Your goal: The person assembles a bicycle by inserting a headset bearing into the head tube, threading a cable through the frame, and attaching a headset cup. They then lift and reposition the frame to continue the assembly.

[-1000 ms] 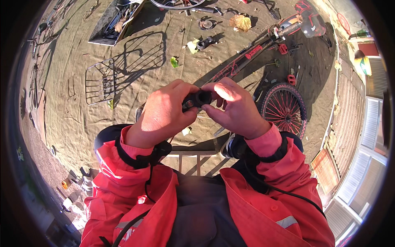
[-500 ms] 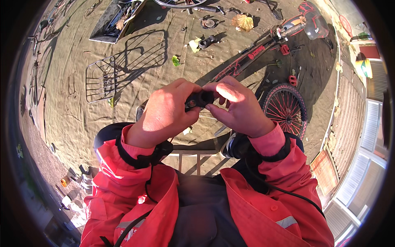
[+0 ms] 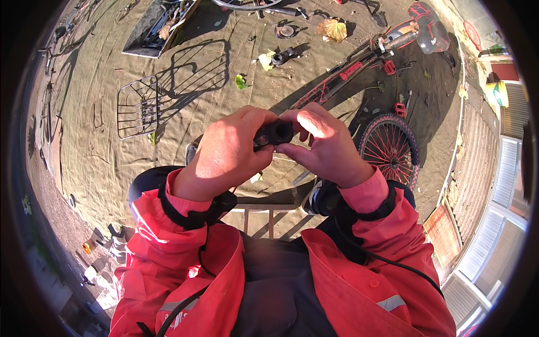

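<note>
Between my hands, above my lap, is a short black bicycle part [image 3: 275, 133] with a round open end; it resembles a handlebar stem. My left hand [image 3: 227, 146] grips its left side, thumb below and fingers over the top. At its right rim, my right hand [image 3: 328, 143] holds it with thumb and curled fingertips. The round opening faces up toward me. My left fingers hide the part's other end.
On the brown cloth ground lie a black wire rack [image 3: 137, 106], a tool tray [image 3: 157, 33], another black part [image 3: 284, 56] and dry leaves [image 3: 332, 29]. To the right lies a black-and-red bicycle [image 3: 342, 76] with a red-spoked wheel [image 3: 393, 147]. Below my hands is a wooden frame [image 3: 264, 208].
The black part has turned slightly, its opening showing rounder. My right thumb and fingertips have shifted a little along its rim. My left hand keeps its grip.
</note>
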### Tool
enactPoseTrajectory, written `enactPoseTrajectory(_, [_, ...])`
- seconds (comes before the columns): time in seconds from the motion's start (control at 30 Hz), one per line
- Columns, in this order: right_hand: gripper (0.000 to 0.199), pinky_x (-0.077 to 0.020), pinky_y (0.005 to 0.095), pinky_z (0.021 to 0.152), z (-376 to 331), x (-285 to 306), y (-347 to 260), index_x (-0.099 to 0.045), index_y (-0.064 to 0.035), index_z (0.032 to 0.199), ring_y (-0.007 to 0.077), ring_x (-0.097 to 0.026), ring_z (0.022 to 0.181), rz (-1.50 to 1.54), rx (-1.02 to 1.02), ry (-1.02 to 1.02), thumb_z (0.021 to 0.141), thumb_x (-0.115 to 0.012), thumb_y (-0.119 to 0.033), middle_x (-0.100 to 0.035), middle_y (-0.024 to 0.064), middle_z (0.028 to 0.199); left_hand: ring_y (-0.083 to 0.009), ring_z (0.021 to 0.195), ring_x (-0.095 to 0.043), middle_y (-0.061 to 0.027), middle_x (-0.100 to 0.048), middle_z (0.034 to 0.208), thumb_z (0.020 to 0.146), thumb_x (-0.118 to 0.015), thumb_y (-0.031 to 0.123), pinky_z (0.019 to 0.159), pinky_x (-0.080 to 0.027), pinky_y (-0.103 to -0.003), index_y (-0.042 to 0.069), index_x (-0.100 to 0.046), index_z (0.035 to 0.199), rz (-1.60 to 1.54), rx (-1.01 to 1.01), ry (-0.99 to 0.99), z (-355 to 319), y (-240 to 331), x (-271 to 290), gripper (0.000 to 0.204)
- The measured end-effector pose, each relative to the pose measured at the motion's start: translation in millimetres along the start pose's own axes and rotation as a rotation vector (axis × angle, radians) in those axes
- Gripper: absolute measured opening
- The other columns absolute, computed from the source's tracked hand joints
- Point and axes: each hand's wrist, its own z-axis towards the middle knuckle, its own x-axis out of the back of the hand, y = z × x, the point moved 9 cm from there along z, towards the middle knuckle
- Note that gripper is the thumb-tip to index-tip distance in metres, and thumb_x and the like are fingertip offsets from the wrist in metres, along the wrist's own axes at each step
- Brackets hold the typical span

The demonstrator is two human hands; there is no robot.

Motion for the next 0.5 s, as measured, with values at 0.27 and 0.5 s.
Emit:
enactPoseTrajectory(0.27, [0.047,-0.0546,0.0304,0.066,-0.3,-2.5,4.6,-0.071,-0.005,0.12,0.0176,-0.069,0.085,-0.013,-0.009,-0.013,0.08,-0.093,-0.017,-0.066,0.0065,0.101,-0.0293,0.096,-0.076,-0.0142,-0.074,0.109,0.081,-0.084,0.011,0.08,-0.06,-0.038,0.004,-0.07,0.123,0.005,0.018,-0.007,-0.8,-1.7,-0.2,0.045])
enactPoseTrajectory(0.5, [0.04,-0.0541,0.0308,0.066,0.7,0.6,-1.2,-0.072,-0.0056,0.119,0.0174,-0.069,0.085,0.026,0.022,-0.014,0.083,-0.089,-0.012,-0.066,0.0065,0.101,-0.031,0.097,-0.076,-0.0156,-0.075,0.108,0.082,-0.084,0.012,0.084,-0.06,-0.039,0.003,-0.07,0.121,0.027,-0.005,-0.001,0.2,0.2,-0.2,0.043])
